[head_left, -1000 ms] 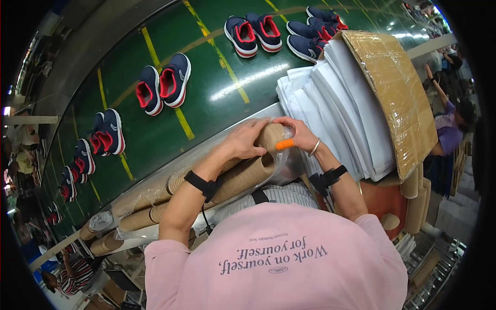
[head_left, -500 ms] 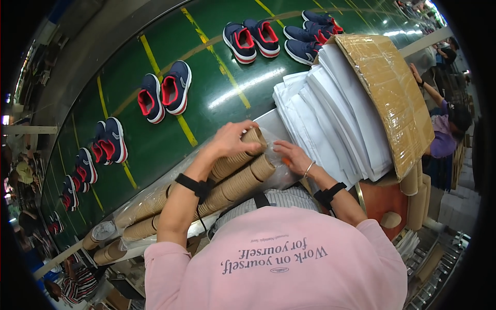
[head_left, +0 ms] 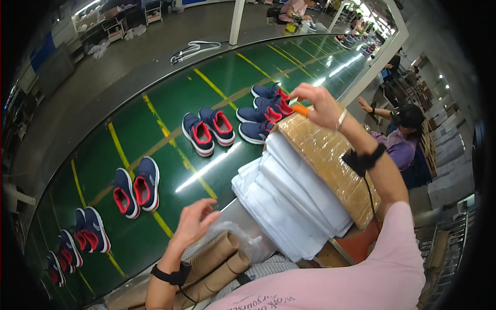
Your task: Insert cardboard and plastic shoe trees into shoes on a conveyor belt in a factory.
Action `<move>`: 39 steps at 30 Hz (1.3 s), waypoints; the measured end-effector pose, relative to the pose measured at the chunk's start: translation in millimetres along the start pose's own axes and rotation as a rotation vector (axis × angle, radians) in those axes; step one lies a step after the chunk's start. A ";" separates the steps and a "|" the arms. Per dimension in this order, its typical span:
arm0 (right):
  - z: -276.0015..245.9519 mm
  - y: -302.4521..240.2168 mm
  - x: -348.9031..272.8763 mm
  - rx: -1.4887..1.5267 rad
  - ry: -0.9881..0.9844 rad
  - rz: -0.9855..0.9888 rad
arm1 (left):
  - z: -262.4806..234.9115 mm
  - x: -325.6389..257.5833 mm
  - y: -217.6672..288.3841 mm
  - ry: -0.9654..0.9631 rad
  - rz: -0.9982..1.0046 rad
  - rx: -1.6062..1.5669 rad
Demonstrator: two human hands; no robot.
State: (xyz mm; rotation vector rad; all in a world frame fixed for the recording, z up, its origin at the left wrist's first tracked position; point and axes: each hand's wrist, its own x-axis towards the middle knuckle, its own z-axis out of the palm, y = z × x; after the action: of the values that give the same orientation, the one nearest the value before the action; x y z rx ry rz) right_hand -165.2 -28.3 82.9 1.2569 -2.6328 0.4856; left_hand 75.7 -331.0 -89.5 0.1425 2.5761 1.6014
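My left hand (head_left: pixel 194 223) hovers with fingers apart over the green belt's near edge, just above a clear plastic bag (head_left: pixel 243 232). In and beside the bag lie two long stacks of nested brown paper forms (head_left: pixel 219 250). My right hand (head_left: pixel 321 106) reaches over the top of a taped cardboard box flap (head_left: pixel 315 150). Its fingers are bent and apart, beside the navy-and-red sneakers (head_left: pixel 276 106). An orange tip (head_left: pixel 300 110), perhaps a finger cover, shows at that hand's thumb side; exactly what it is stays unclear. White paper sheets (head_left: pixel 289 191) fill the box.
More sneaker pairs (head_left: pixel 209 129) stand along the green belt (head_left: pixel 170 186), which has yellow lines. A white post (head_left: pixel 374 67) rises at right. Beyond it, a person in a dark cap (head_left: pixel 408 118) works. A white wire frame (head_left: pixel 196 50) lies past the belt's far edge.
My right hand has left the brown paper stacks and moved up and right over the box to the sneakers. My left hand has let go of the stacks. The view has shifted.
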 end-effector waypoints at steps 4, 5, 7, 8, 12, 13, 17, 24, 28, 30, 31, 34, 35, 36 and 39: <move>15.3 88.1 50.5 0.096 -0.211 0.325 | -15.4 64.5 -13.7 0.096 0.105 0.216; 21.9 112.8 58.9 0.008 -0.322 0.303 | -14.5 83.3 -18.4 0.090 0.122 0.307; 42.8 134.4 75.4 0.028 -0.464 0.362 | -9.8 115.6 -30.8 0.070 0.109 0.405; 53.5 146.5 84.1 -0.027 -0.627 0.286 | -7.9 138.1 -37.1 0.059 0.089 0.497; 114.2 189.2 85.1 -0.229 -1.066 0.061 | 11.3 221.0 -53.1 0.046 0.125 0.812; 128.5 197.4 89.0 -0.330 -1.181 -0.021 | 17.4 241.6 -55.6 0.049 0.144 0.829; 191.6 190.2 103.2 -0.360 -1.369 -0.076 | 31.3 278.4 -90.0 0.067 -0.009 0.815; 232.5 201.3 32.2 -0.170 -0.881 -0.057 | 23.6 237.0 -122.8 0.068 0.079 0.724; 243.0 171.4 69.6 -0.125 -0.666 0.018 | -19.7 155.0 -132.6 0.020 -0.075 0.697; 263.0 117.1 102.2 -0.035 -0.559 0.029 | -38.8 106.4 -146.2 0.042 -0.145 0.718; 274.5 79.3 120.0 -0.015 -0.502 0.068 | -48.4 86.2 -150.7 0.048 -0.162 0.730; 321.0 -21.8 151.2 -0.040 -0.522 0.045 | -73.9 44.0 -160.4 0.055 -0.237 0.720; 333.1 -71.7 160.5 0.028 -0.544 0.047 | -82.5 27.5 -167.2 0.104 -0.230 0.722; 357.4 -106.2 164.3 0.090 -0.533 0.046 | -92.7 15.6 -169.3 0.110 -0.271 0.745; 439.6 -217.8 162.9 0.250 -0.383 -0.089 | -119.9 -51.1 -181.3 0.256 -0.325 0.769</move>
State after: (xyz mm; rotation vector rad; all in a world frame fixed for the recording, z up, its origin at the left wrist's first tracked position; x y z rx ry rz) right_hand -107.8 -435.4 -230.5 1.6862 -2.8733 0.6303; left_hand 105.3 -524.2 -197.4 -0.4271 3.0559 0.4982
